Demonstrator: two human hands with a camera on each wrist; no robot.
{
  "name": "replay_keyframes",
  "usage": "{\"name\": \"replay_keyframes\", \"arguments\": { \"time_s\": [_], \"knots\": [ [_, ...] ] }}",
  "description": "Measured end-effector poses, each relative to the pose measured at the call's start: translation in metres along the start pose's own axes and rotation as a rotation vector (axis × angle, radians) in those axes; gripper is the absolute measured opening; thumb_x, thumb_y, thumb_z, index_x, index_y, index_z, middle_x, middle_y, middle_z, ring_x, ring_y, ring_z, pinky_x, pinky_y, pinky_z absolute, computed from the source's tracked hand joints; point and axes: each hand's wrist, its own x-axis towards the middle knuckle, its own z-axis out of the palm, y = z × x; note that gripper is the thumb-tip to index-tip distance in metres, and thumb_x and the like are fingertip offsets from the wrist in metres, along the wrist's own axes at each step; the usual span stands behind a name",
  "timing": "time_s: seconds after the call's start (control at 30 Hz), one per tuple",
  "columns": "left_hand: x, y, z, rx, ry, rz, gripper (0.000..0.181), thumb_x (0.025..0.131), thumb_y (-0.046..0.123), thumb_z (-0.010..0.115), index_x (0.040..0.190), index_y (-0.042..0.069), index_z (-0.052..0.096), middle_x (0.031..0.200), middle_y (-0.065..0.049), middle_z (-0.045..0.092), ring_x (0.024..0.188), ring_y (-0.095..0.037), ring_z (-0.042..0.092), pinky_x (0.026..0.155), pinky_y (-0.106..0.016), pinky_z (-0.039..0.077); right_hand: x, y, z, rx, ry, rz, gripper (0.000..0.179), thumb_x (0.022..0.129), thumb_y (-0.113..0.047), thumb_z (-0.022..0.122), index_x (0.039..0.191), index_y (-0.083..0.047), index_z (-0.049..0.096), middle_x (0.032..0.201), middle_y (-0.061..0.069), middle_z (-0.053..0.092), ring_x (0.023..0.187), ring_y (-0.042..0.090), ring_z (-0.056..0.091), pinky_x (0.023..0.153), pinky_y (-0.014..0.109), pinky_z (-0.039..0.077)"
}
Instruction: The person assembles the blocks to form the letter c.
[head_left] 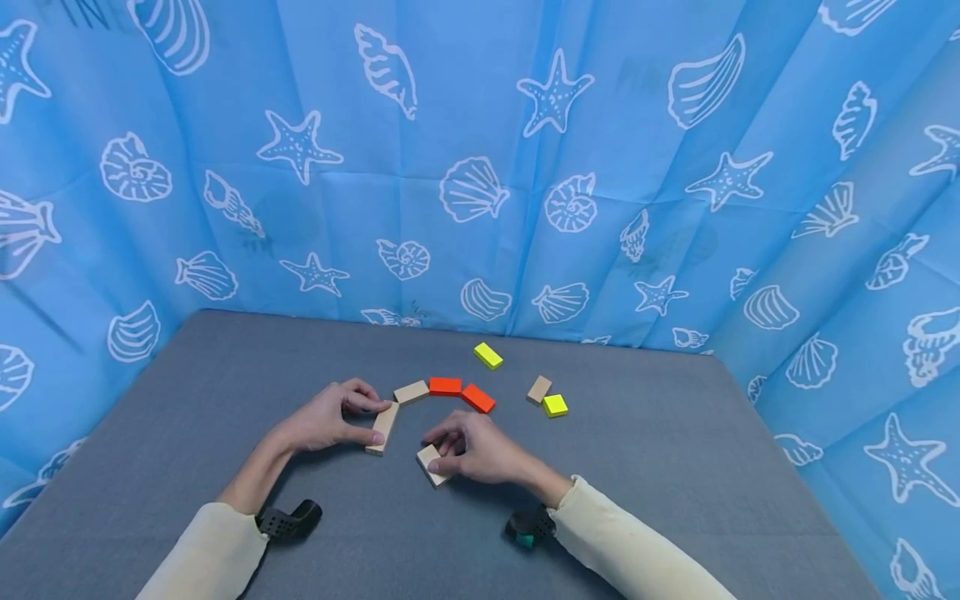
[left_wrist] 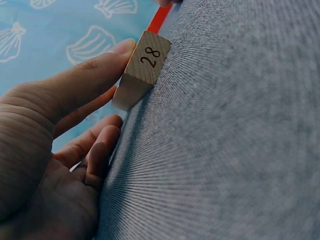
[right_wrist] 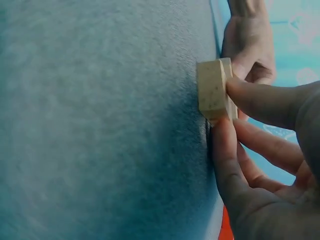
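Observation:
My left hand holds a plain wooden block flat on the grey table, thumb at its near end and fingertips at its far end. The left wrist view shows the number 28 stamped on an end of this wooden block. To the right, my right hand pinches another plain wooden block between thumb and fingers, low over the table; contact beneath cannot be told. Beyond the left block, a wooden block and two red blocks curve rightward in an end-to-end row.
A yellow block lies at the back. Further right, a wooden block lies beside another yellow block. A blue shell-patterned curtain hangs behind the grey table and along its sides.

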Motion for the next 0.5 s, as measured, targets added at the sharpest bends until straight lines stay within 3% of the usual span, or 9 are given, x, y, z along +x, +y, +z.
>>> {"name": "replay_keyframes", "arguments": {
  "time_s": [0.5],
  "knots": [
    [0.000,0.001,0.000,0.001,0.000,-0.003,0.055,0.080,0.033,0.088,0.128,0.010,0.072,0.120,-0.005,0.060,0.112,-0.027,0.052,0.093,-0.048,0.041,0.001,0.020,-0.014,0.034,-0.098,-0.081,0.043,0.084,-0.015,0.085,0.125,-0.007,0.072,0.104,0.005,0.064,0.090,0.023,0.060,0.075,0.025,0.049]
  ]
}}
